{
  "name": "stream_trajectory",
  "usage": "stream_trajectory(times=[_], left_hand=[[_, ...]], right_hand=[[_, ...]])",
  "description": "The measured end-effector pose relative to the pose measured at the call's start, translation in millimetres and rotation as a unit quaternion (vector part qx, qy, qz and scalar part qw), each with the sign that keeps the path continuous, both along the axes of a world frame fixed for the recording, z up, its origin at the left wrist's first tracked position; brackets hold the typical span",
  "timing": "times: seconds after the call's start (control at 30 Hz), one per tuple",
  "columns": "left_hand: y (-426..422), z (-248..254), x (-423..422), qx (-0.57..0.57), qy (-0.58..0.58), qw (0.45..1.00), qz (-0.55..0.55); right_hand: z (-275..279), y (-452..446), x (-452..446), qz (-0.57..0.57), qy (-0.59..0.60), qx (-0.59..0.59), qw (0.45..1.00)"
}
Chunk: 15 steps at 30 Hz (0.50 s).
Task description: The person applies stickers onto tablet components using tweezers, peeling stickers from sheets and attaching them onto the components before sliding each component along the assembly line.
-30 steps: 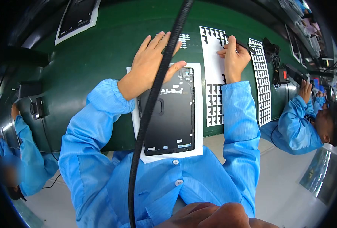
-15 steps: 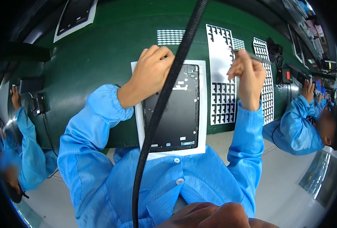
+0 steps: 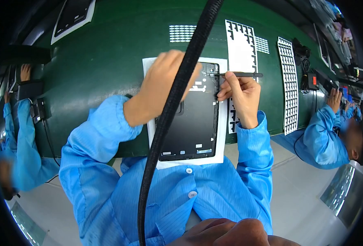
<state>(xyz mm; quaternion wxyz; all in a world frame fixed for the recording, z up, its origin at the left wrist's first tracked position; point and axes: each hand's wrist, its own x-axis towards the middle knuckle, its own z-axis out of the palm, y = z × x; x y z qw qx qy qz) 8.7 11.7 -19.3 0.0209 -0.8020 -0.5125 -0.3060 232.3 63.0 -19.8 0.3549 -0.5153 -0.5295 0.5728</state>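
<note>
A black tablet housing (image 3: pixel 189 127) lies on a white sheet (image 3: pixel 220 139) in front of me, with small white pieces and parts along its edges. My right hand (image 3: pixel 243 92) pinches dark tweezers (image 3: pixel 249 75), whose tip reaches the housing's upper right corner. Over the upper left part of the housing is my left hand (image 3: pixel 159 86), slightly blurred, its fingers curled inward. A black cord across the view hides part of those fingers, and whatever they may hold is out of sight. Beside my right hand lies a sheet of black stickers (image 3: pixel 241 51), partly covered by the hand.
A second sticker sheet (image 3: pixel 288 86) lies farther right, near black cables (image 3: pixel 305 67). Small white labels (image 3: pixel 182 33) are at the back. Another tablet housing (image 3: pixel 71 18) rests at the far left. Co-workers in blue sleeves (image 3: pixel 318 127) sit on both sides.
My right hand has moved left with the tweezers, from over the sticker sheet to the housing's upper right corner. My left hand has shifted slightly right over the housing.
</note>
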Motion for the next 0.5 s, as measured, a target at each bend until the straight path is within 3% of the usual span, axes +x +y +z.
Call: stream_trajectory(times=[0.13,0.5], left_hand=[[-24,5,22,-0.069,-0.012,0.997,-0.027],[-26,1,32,-0.072,0.039,0.997,-0.009]], right_hand=[[2,-1,-1,-0.009,0.002,-0.002,1.000],[-1,-1,0,-0.003,-0.009,0.004,1.000]])
